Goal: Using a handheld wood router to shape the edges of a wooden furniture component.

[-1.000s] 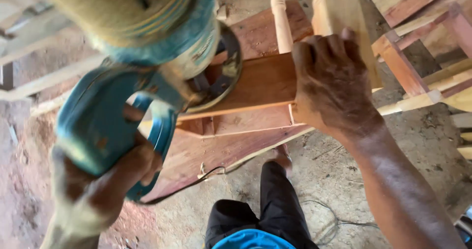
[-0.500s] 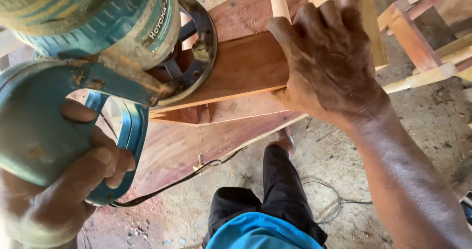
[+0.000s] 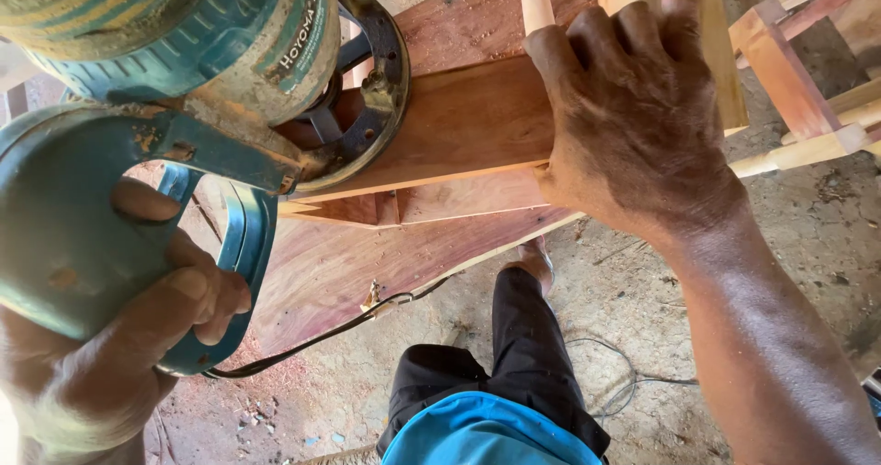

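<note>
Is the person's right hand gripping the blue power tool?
No, the right hand lies flat on the wooden board; the left hand grips the blue power tool.

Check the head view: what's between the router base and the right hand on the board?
Only bare reddish board between the router's round base and the right hand in the head view; the left hand grips the teal handle.

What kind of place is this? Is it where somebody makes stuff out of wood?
Most likely a woodworking shop. The left hand grips a teal power tool set against a reddish plank, the right hand steadies the wood, and sawdust covers the dirt floor beside unfinished wooden frames.
</note>
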